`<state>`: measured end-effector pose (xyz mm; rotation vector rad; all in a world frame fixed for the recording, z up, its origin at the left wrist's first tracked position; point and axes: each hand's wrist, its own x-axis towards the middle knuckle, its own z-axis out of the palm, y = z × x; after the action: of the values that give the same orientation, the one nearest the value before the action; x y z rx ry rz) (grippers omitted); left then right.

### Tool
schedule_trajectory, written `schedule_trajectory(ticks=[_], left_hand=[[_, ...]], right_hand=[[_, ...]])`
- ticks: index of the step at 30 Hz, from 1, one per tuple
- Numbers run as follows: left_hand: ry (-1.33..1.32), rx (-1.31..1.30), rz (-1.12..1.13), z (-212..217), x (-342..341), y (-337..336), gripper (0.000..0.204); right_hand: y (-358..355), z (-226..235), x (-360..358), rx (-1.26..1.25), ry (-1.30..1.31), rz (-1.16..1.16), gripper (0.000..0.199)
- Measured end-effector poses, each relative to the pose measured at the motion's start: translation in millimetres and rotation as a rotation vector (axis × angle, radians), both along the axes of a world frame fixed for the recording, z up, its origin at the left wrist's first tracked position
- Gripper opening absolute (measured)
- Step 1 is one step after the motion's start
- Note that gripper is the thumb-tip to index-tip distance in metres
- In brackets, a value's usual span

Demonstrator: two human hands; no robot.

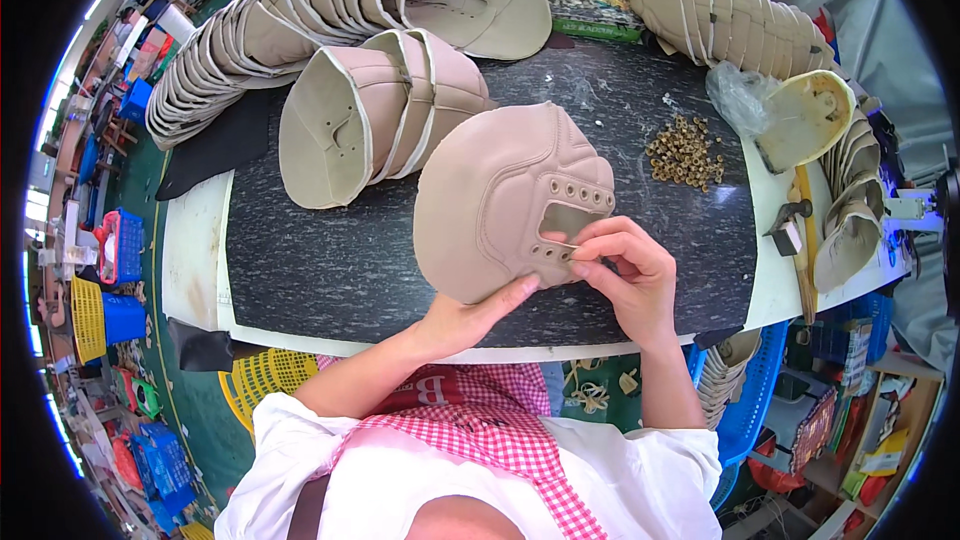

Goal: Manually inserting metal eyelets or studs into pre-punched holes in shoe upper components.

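Observation:
A beige shoe upper is held up over the table's middle, its lace opening facing right. Two rows of eyelet holes flank the opening; dark rings show in several holes. From below, my left hand grips the upper, thumb on its outer face and fingers hidden behind it. My right hand is closed in a pinch at the right end of the lower eyelet row. Whatever is between those fingertips is too small or hidden to make out. To the right, a loose pile of small brass-coloured eyelets lies on the dark tabletop mat.
Nested beige uppers curve along the back left, with a shorter stack in front. More uppers line the back right. A clear plastic bag, a pale container and a hammer are at the right edge.

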<state>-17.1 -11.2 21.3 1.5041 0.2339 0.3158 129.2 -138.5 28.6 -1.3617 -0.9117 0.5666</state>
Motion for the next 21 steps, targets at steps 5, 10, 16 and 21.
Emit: schedule_trajectory(ticks=[5,10,16,21], left_hand=[[0.008,-0.094,0.048,-1,-2,-9,0.037],[-0.097,-0.166,-0.088,-1,6,-11,0.040],[-0.008,-0.243,-0.052,4,6,-1,0.045],[-0.074,-0.306,-0.017,-1,12,1,0.045]], right_hand=[[-7,-3,4,-0.063,-0.076,0.049,0.017],[-7,-13,1,0.120,0.223,0.054,0.019],[-12,3,89,-0.402,-0.594,-0.488,0.010],[-20,-9,110,-0.452,-0.593,-0.442,0.006]])
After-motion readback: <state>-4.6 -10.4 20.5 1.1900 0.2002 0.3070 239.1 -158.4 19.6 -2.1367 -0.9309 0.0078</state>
